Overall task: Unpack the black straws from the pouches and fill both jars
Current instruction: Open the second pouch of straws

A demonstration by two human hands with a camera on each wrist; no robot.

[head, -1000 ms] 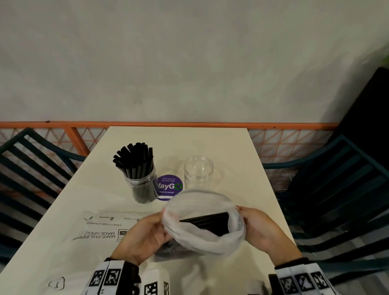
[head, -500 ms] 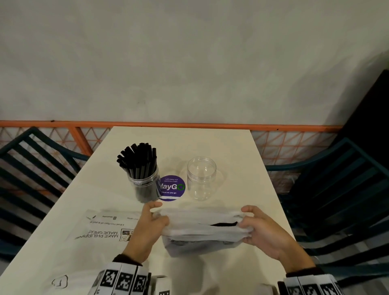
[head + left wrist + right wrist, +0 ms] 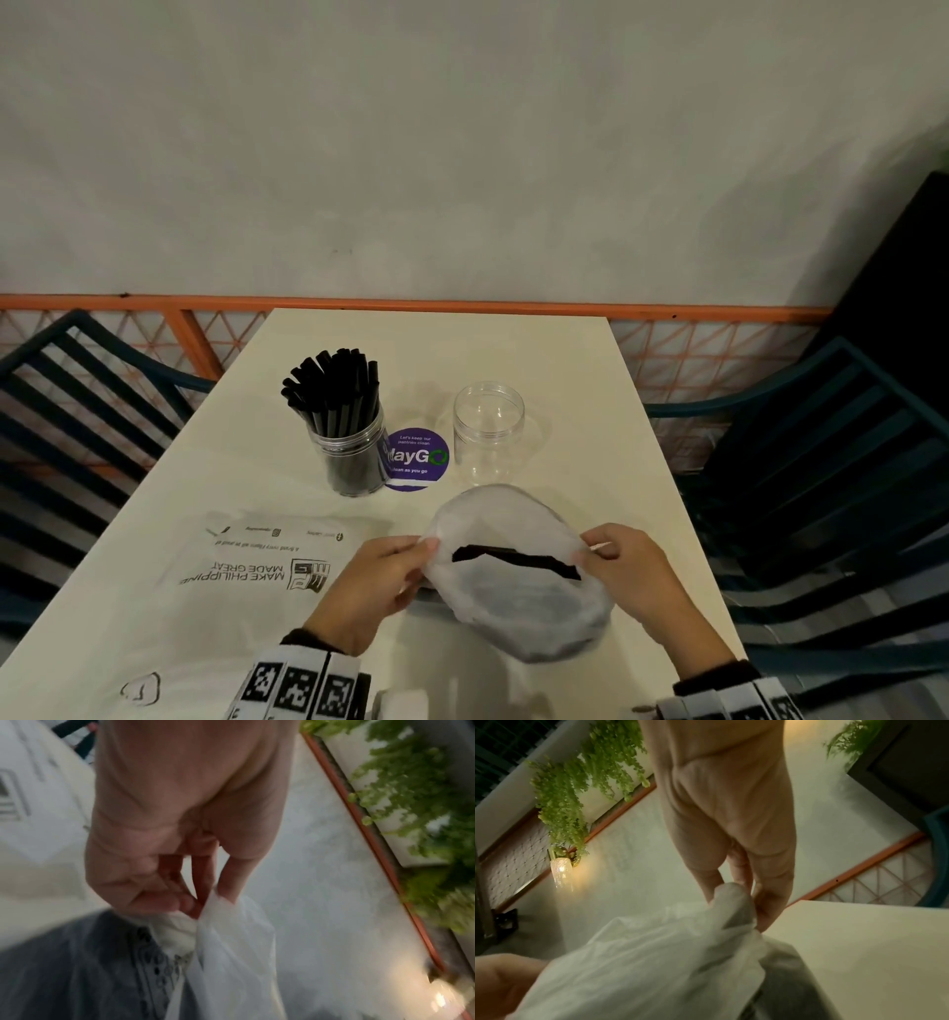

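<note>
From the head view I have the left hand (image 3: 377,580) pinching the left edge of the white pouch (image 3: 518,601) and the right hand (image 3: 629,570) pinching its right edge, both with fingers curled onto the thin film, holding the mouth spread in the lower middle of the frame. A dark band of black straws (image 3: 513,557) shows through the opening; how many remain inside I cannot tell. Above, in the middle of the frame, the filled jar (image 3: 354,452) stands upright and packed, and the empty jar (image 3: 488,431) stands to its right with a purple sticker (image 3: 417,459) between them on the table (image 3: 462,354). A flat printed pouch (image 3: 262,560) lies at lower left. My worry is the film: the wrist views show only fingertip pinches on slippery plastic, so a tug could slip one edge free and the mouth would collapse, or the straws could slide out in a heap onto the table. The empty jar looks light and sits just beyond the pouch; pushing the pouch forward or tipping straws in at an angle could knock it over. Loose straws may also roll off the right table edge, which is near the right hand.
</note>
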